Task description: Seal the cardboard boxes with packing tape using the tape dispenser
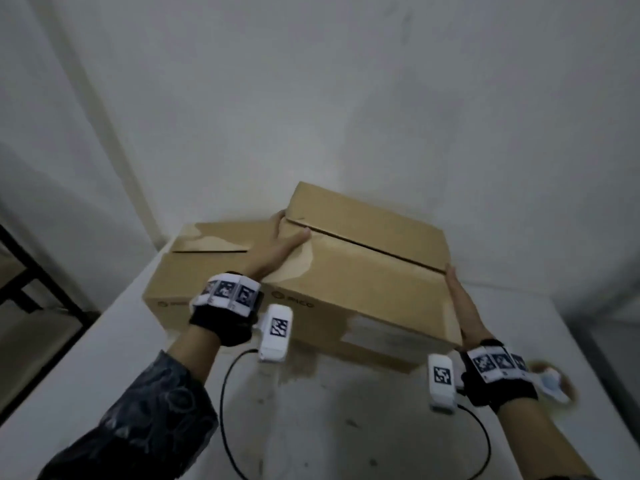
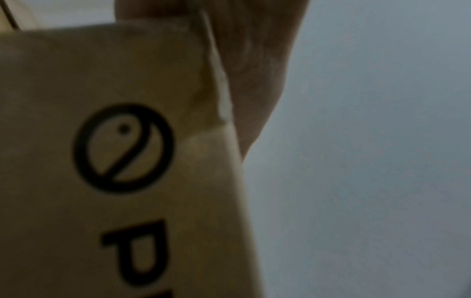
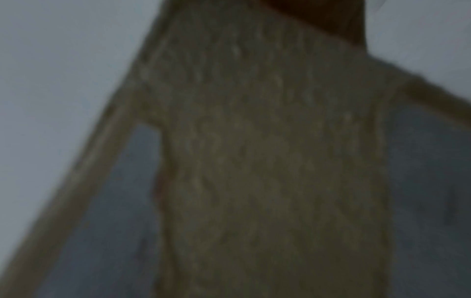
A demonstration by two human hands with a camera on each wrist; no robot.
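- Cardboard box (image 1: 360,258), plain brown with its top flaps closed and a dark seam running along the middle, is tilted and held up between our two hands above the white desk (image 1: 104,368).
- Our left hand (image 1: 282,245) is on the box's left end; its thumb lies over the top edge near the seam, and the other fingers wrap behind the far corner, so it is grasping the box.
- Our right hand (image 1: 462,303) presses flat against the box's right end with straight, released fingers.
- A second cardboard box (image 1: 194,261) sits on the desk to the left, partly behind the raised one, touching the wall.
- A tape roll (image 1: 554,382) lies on the desk just right of our right wrist; it is blurred.
- From the left wrist view we see a round black logo (image 2: 123,149) printed on the box's side, very close and blurred.
- The right wrist view shows only blurred cardboard.
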